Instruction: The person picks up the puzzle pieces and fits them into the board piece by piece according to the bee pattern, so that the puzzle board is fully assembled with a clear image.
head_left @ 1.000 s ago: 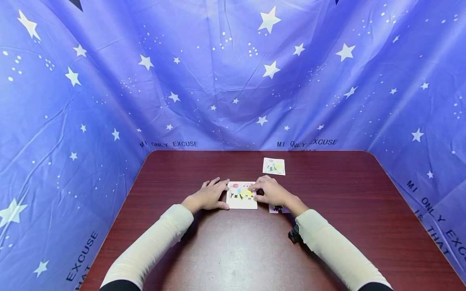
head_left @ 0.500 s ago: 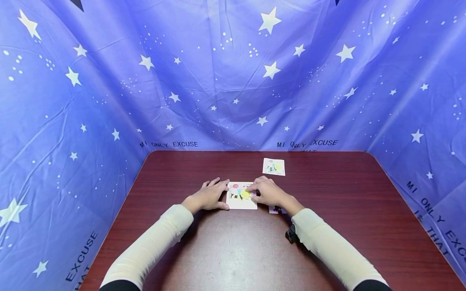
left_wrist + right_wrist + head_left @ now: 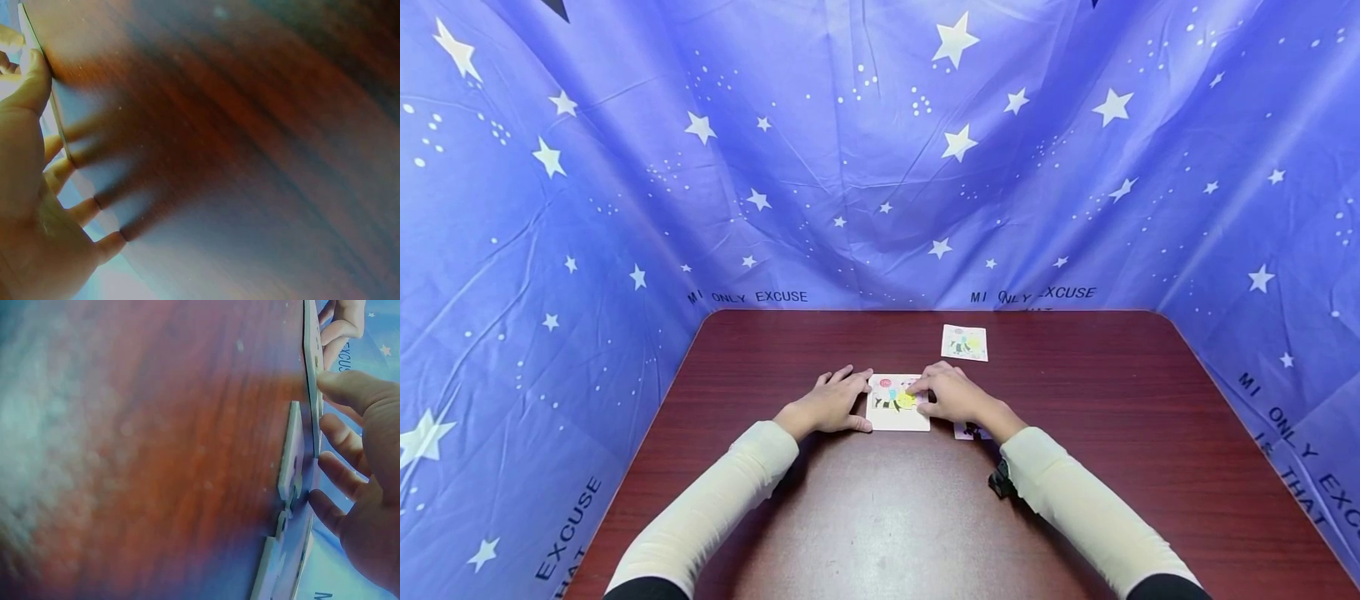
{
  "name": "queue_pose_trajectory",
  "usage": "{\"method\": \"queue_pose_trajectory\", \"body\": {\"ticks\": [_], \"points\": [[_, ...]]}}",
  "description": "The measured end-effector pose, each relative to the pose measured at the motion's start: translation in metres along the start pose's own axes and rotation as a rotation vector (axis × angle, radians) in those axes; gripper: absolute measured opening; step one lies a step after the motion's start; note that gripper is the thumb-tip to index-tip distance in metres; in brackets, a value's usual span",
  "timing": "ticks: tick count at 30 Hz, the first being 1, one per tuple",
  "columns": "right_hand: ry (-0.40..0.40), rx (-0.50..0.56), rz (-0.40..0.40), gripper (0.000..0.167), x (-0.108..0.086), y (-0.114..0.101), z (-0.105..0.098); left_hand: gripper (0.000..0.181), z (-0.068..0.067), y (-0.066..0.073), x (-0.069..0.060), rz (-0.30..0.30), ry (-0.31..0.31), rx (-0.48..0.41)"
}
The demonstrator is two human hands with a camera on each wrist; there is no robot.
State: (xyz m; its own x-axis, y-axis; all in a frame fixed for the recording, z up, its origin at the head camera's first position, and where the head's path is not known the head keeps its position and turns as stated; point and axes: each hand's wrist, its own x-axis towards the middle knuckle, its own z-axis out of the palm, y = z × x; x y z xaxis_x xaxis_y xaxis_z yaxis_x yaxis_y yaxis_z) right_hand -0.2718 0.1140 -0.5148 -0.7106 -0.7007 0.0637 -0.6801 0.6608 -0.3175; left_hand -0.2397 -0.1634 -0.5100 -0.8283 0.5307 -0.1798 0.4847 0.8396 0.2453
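Observation:
A square white puzzle board (image 3: 895, 422) with a colourful picture lies flat at mid-table in the head view. My left hand (image 3: 831, 402) rests beside its left edge, fingers spread and thumb near the front corner. In the left wrist view, that thumb (image 3: 36, 84) touches the board's edge. From the right, my right hand (image 3: 953, 393) reaches over the board, index fingertip and thumb pressing on the picture's right side. Its other fingers (image 3: 328, 506) are spread in the right wrist view. Loose puzzle pieces (image 3: 970, 432) lie partly hidden under the right wrist.
Further back on the table (image 3: 1097, 392) lies a small square picture card (image 3: 964, 343) with a similar design. A blue curtain with stars (image 3: 880, 167) surrounds the table on its back and sides. A black wrist device (image 3: 1000, 481) sits under the right sleeve.
My right hand has shifted slightly left, its index finger and thumb further over the picture, and has then stayed put. The left hand and the board have not visibly moved.

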Motion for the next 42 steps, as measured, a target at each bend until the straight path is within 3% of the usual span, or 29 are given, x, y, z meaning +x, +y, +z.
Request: {"method": "queue_pose_trajectory", "body": {"ticks": [19,30,36,42], "points": [[0.011,-0.091,-0.002,0.024,0.002,-0.003,-0.001,0.071,0.001,-0.001,0.001,-0.002,-0.003,0.007],[-0.022,-0.017,-0.034,0.028,0.0,-0.003,-0.005,0.072,0.001,0.0,0.0,0.0,-0.001,-0.004],[-0.028,0.042,-0.078,0.032,-0.009,0.002,-0.013,0.072,0.001,0.0,0.0,-0.001,0.0,0.001],[-0.019,0.041,-0.053,0.032,-0.025,0.01,-0.016,0.072,0.001,-0.001,0.0,0.003,0.002,-0.004]]}}
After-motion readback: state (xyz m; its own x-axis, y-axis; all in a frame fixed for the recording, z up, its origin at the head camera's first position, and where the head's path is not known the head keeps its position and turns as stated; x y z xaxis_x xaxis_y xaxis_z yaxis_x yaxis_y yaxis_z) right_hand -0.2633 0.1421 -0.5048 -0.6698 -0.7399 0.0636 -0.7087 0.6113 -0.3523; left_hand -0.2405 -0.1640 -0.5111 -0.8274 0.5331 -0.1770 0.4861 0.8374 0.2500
